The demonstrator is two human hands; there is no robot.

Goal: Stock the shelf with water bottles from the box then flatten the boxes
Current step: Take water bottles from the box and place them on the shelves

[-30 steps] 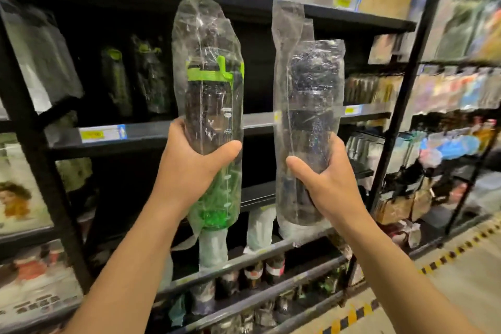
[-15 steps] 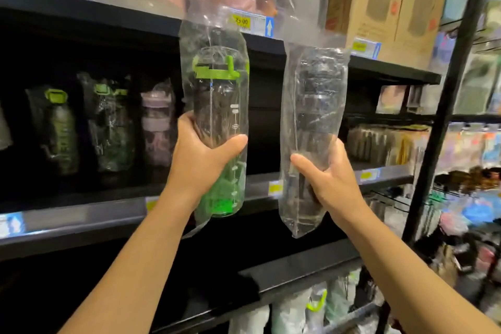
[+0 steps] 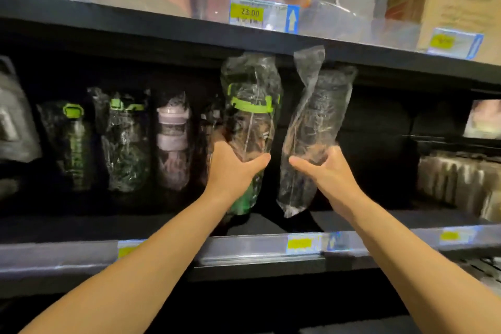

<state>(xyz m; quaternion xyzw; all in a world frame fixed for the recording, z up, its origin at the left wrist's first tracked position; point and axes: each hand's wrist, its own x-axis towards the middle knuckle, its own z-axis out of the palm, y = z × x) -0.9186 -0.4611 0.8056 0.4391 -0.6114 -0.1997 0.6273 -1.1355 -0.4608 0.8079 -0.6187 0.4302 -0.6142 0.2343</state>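
Partway: my left hand (image 3: 233, 168) grips green-lid bottle (image 3: 252, 122), right hand (image 3: 325, 171) grips dark bottle (image 3: 317, 116), both unshelved; stocked bottles (image 3: 122, 138) left of hands

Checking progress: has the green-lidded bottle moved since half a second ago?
Yes. The green-lidded bottle went inward: its bag top, earlier overlapping the price tag on the upper shelf, now sits beneath that shelf.

Dim black shelving (image 3: 135, 28) w/ yellow price tags (image 3: 246, 12).
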